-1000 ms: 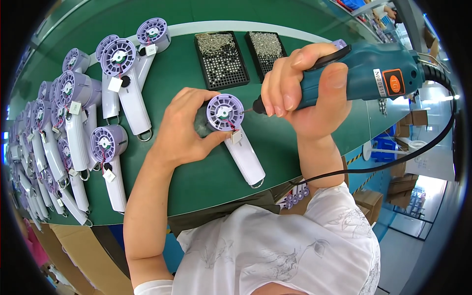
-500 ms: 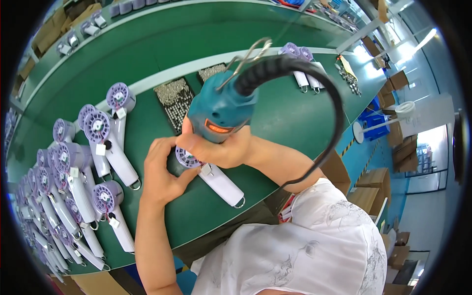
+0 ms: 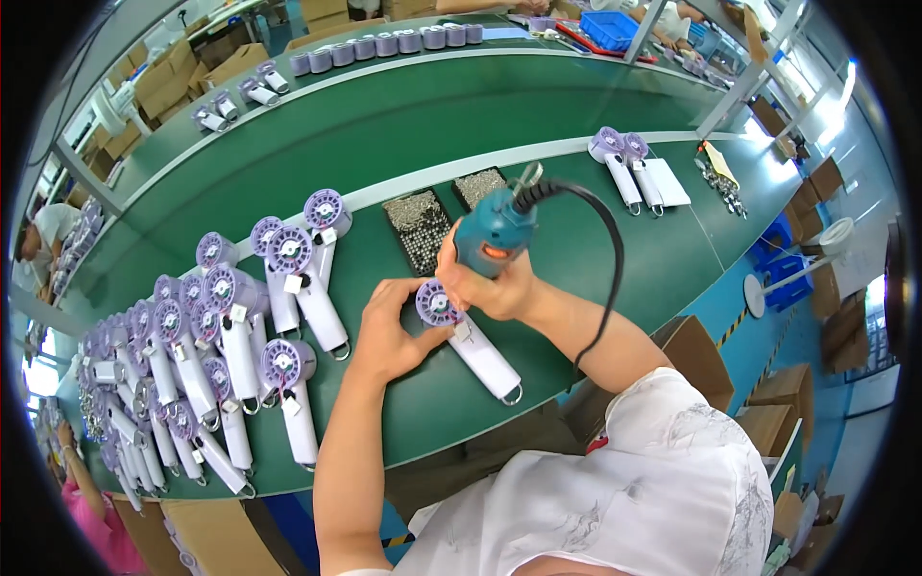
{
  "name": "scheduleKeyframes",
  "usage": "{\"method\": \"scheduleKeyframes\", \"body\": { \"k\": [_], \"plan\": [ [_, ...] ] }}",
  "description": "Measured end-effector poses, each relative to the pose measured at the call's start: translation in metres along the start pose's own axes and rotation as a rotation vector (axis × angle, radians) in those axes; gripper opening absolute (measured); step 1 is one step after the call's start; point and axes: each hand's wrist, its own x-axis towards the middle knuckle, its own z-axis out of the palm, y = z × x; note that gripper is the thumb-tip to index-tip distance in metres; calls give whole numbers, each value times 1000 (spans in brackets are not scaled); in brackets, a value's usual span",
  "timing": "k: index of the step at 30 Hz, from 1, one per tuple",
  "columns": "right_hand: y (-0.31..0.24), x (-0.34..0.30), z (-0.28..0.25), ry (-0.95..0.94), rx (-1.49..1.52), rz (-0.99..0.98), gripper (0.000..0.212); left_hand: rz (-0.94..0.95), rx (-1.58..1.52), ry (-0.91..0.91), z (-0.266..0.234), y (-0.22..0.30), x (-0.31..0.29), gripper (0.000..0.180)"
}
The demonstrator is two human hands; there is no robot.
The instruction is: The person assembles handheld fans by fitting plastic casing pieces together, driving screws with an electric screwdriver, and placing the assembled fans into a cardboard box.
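A handheld fan (image 3: 488,361) with a white handle and an open purple head lies on the green table, its looped end toward me. My left hand (image 3: 392,331) curls round the fan's head, thumb and fingers closed against its sides. Over that head, my right hand (image 3: 497,290) grips a teal electric screwdriver (image 3: 497,230), held upright with its black cord arching off to the right. My hand hides the screwdriver's tip, so I cannot tell whether it touches the fan. Just beyond, a black tray of small screws (image 3: 420,228) stands beside a second screw tray (image 3: 477,186).
Many more fans (image 3: 230,331) crowd the table's left side, some overlapping. Two fans lie by a white sheet (image 3: 667,182) at the far right, near a bunch of metal parts (image 3: 722,184). A raised rail (image 3: 519,152) runs behind, before a green belt (image 3: 461,106). Cardboard boxes (image 3: 706,360) stand right.
The whole view has shifted, so the table sits farther right and more of the room shows. Both hands keep their holds, and more of the fan's head is visible under the screwdriver.
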Motion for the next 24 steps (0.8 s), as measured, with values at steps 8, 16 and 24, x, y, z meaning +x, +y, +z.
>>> {"method": "scheduleKeyframes", "body": {
  "k": [8, 16, 24],
  "plan": [
    [-56, -3, -23, 26, 59, -253, 14, -17, 6, 21, 2, -12, 15, 58],
    [-73, -97, -98, -228, -1530, -509, 51, -9, 21, 14, 6, -20, 4, 62],
    [-52, -138, -84, -311, -1617, -27, 56, 4, -11, 6, 15, -23, -11, 61]
  ]
}}
